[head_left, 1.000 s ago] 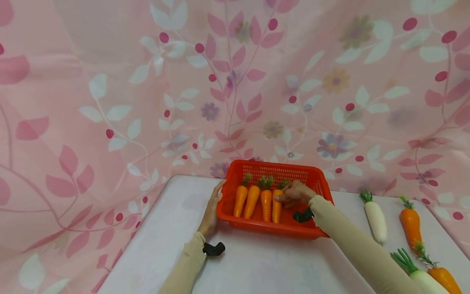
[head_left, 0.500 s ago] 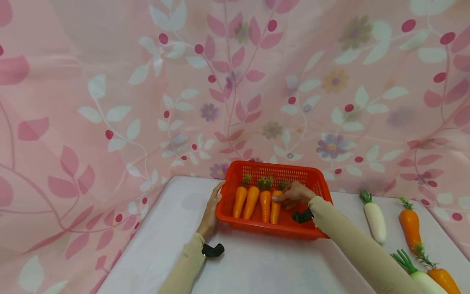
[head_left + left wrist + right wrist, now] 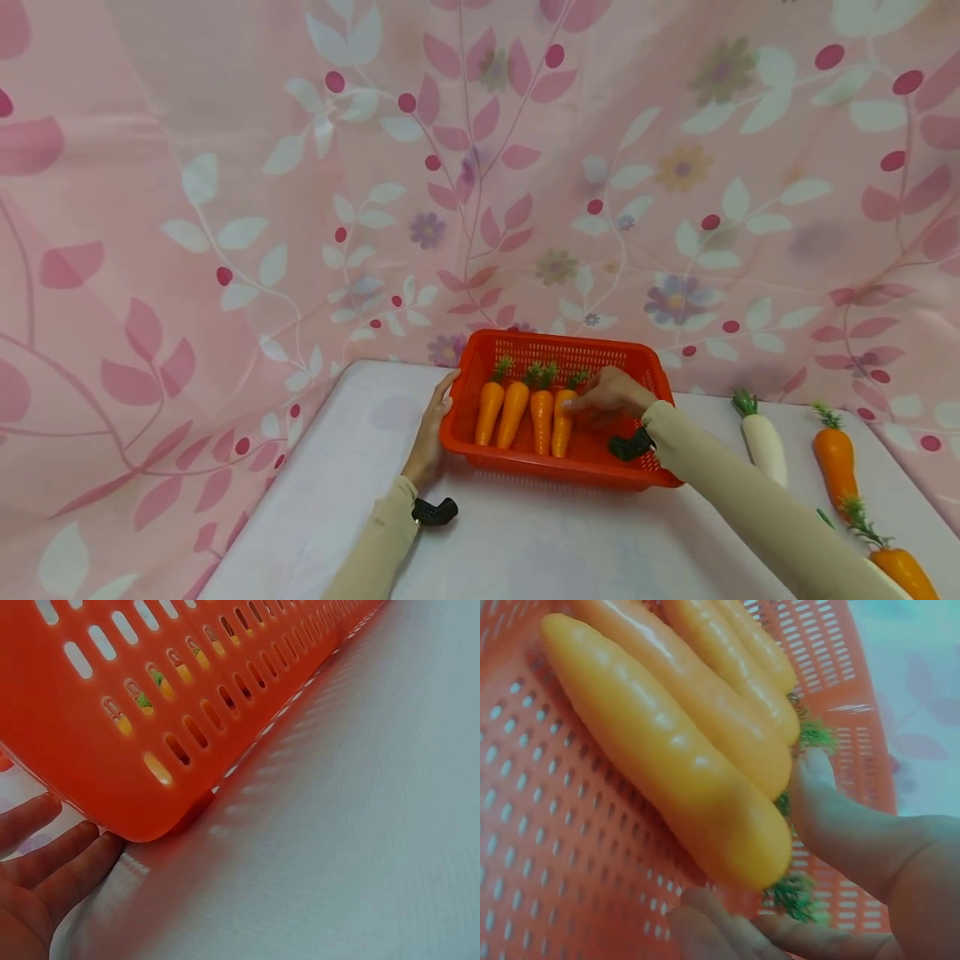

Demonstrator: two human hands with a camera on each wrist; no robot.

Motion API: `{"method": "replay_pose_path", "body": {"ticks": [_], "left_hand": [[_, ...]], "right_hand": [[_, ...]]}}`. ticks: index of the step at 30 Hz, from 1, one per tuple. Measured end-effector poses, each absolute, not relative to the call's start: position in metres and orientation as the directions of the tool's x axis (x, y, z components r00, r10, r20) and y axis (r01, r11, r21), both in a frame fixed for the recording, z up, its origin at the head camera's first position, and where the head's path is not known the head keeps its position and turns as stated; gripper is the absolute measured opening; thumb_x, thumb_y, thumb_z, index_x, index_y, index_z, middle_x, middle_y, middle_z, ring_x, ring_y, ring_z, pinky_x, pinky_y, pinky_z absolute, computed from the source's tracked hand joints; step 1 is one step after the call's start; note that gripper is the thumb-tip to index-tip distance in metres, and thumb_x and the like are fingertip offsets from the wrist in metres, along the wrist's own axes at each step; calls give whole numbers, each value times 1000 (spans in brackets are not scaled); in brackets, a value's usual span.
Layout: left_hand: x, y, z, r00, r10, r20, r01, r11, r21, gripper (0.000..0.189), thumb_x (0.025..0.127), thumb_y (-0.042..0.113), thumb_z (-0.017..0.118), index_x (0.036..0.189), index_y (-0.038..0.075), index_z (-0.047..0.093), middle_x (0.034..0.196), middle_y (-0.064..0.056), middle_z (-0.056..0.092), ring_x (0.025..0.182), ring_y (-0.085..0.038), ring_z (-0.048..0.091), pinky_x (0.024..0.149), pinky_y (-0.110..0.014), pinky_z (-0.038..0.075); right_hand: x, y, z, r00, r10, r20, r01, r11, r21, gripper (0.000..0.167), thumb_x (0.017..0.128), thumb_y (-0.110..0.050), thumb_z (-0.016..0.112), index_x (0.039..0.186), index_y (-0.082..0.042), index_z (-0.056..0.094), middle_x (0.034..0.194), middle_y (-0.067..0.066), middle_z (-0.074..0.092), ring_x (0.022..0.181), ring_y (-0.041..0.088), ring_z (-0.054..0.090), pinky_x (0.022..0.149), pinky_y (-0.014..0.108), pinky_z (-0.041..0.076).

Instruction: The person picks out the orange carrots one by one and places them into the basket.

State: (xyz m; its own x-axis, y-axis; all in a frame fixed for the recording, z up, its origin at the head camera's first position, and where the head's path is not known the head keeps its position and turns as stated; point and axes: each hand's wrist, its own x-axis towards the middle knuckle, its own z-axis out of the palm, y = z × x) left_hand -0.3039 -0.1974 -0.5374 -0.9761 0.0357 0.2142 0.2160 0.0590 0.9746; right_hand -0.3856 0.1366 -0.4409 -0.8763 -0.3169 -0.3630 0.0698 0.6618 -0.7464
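A red perforated plastic basket (image 3: 540,468) stands on the table with several orange toy carrots (image 3: 513,414) lying side by side in its left part, green tops toward the back. My right hand (image 3: 609,393) is inside the basket beside the rightmost carrot (image 3: 562,427). In the right wrist view, thumb and fingers are spread on either side of the nearest carrot's (image 3: 667,757) leafy end, seemingly not gripping it. My left hand (image 3: 429,429) rests against the basket's left end; in the left wrist view its extended fingers (image 3: 64,859) touch the lower corner.
At the right of the white table (image 3: 315,492) lie a white radish (image 3: 765,446), an orange carrot (image 3: 837,460) and another carrot (image 3: 903,571). The right forearm mostly covers a second radish. A pink floral curtain (image 3: 480,167) hangs directly behind the basket.
My right hand has loosened from the rightmost carrot and shifted slightly right. That carrot moved a little left earlier, closer to its neighbour. My left hand has stayed at the basket's end.
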Motion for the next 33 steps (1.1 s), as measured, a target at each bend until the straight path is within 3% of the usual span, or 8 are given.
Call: {"method": "replay_pose_path", "body": {"ticks": [5,11,21,24,29,33], "left_hand": [[-304,-198,-538,-975,26,220,221,62,973,50,114,43,32,163,39,36,172,8,32,154,-31,42,121,-57,42],[-303,-198,-537,-978,27,206,208,61,976,50,114,43,32,163,40,35,172,9,32,154,-31,42,121,-57,42],[-306,-200,-538,-977,25,211,212,36,977,51,113,45,33,163,40,36,172,7,32,154,-31,41,122,-58,40],[-307,-201,-539,-978,31,205,206,25,978,50,112,47,34,163,41,36,171,9,31,155,-30,39,123,-58,39],[-306,-202,-538,-981,38,193,194,18,981,50,113,48,34,162,43,35,171,10,31,156,-31,39,121,-57,41],[-306,-202,-538,-980,37,195,196,16,981,50,113,48,33,163,42,35,172,9,30,156,-31,39,122,-58,40]], "right_hand": [[-382,151,-429,-898,-324,-299,6,668,-744,55,95,-34,81,125,11,72,108,24,79,93,35,80,80,46,67],[-375,175,-409,-926,-292,-241,-3,643,-766,62,100,-34,75,135,15,63,121,32,73,101,41,78,85,50,66],[-376,236,-375,-972,-203,-119,-58,697,-714,60,103,-35,70,135,15,62,125,35,70,102,41,78,84,47,66],[-377,257,-374,-978,-186,-95,-81,756,-650,60,101,-35,72,133,15,63,123,34,71,95,37,79,78,45,67],[-377,292,-377,-985,-156,-73,-99,859,-502,63,97,-35,75,127,20,63,103,30,76,74,28,76,66,40,66],[-376,317,-381,-987,-134,-86,-84,898,-432,68,94,-38,76,126,20,62,107,32,73,74,28,71,64,39,64]]}}
